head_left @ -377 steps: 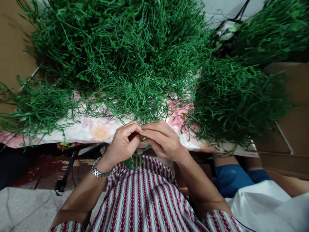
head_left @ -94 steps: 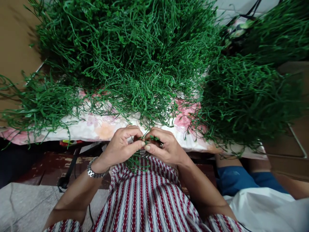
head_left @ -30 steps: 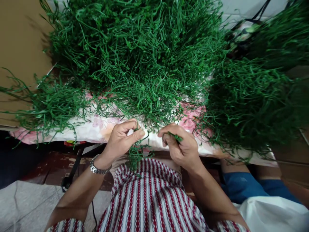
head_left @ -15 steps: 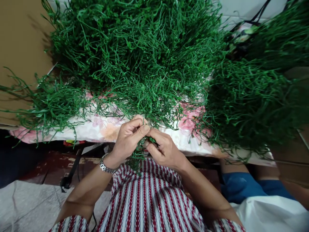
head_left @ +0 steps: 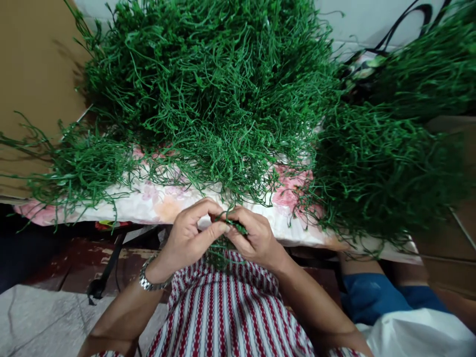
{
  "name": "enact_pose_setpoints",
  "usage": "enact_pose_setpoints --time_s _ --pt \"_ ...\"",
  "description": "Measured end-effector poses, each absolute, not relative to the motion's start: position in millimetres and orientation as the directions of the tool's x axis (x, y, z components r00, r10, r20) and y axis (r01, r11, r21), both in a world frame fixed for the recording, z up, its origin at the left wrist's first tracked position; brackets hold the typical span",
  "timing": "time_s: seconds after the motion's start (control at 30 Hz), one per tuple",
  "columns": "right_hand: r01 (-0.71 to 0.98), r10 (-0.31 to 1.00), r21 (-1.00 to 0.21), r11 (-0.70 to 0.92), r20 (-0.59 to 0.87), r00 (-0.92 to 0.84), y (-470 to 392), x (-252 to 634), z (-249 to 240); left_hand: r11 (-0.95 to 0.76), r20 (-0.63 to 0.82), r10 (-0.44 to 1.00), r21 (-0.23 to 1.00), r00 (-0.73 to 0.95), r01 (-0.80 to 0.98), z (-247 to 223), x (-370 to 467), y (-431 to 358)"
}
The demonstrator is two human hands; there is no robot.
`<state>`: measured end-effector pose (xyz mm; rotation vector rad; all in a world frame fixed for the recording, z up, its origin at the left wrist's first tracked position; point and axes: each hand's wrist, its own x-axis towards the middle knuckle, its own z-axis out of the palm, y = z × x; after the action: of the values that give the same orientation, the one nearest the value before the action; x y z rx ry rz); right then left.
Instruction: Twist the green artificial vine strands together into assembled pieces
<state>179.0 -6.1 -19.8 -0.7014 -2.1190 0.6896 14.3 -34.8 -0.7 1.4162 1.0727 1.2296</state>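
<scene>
Over the near edge of the tabletop, under its white floral cloth (head_left: 159, 207): left hand (head_left: 189, 238) and right hand (head_left: 258, 237) meet, apparently for fine two-handed control.
Left fingers: thumb and forefinger closed, pinching a thin green stem (head_left: 227, 216).
Right fingers: curled around a small dark-green tuft (head_left: 238, 228), seemingly steadying it; the exact contact is hidden.
Hanging green strands (head_left: 219, 255): below the hands, before the red-and-white striped garment (head_left: 226, 307), probably left free of the pinch.
Large tangled green pile (head_left: 208, 79): on the tabletop beyond the hands, likely for easy reach.
</scene>
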Motion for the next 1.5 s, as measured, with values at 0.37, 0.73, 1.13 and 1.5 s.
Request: enact_pose_setpoints --time_s 0.37,0.73,1.13,1.5 --pt "0.360 0.555 -0.422 0.832 0.627 -0.547 -9.0 179.3 -26.1 0.143 -0.133 0.970 0.989 0.202 -0.032 -1.3 7.4 -37.1" --pt "0.406 0.463 -0.258 0.877 0.680 -0.568 2.9 187.2 2.9 0.192 -0.151 0.959 0.969 0.242 -0.157 9.6 16.3 -21.6" --pt "0.494 0.471 -0.123 0.861 0.558 -0.683 16.1 187.7 12.3 0.045 -0.065 0.968 0.995 0.242 0.090 11.8 17.3 -9.5" --pt "0.099 0.387 -0.567 0.818 0.415 -0.823 20.3 200.5 17.0 -0.045 -0.049 0.877 0.982 0.477 0.183 16.5 6.9 -16.0"
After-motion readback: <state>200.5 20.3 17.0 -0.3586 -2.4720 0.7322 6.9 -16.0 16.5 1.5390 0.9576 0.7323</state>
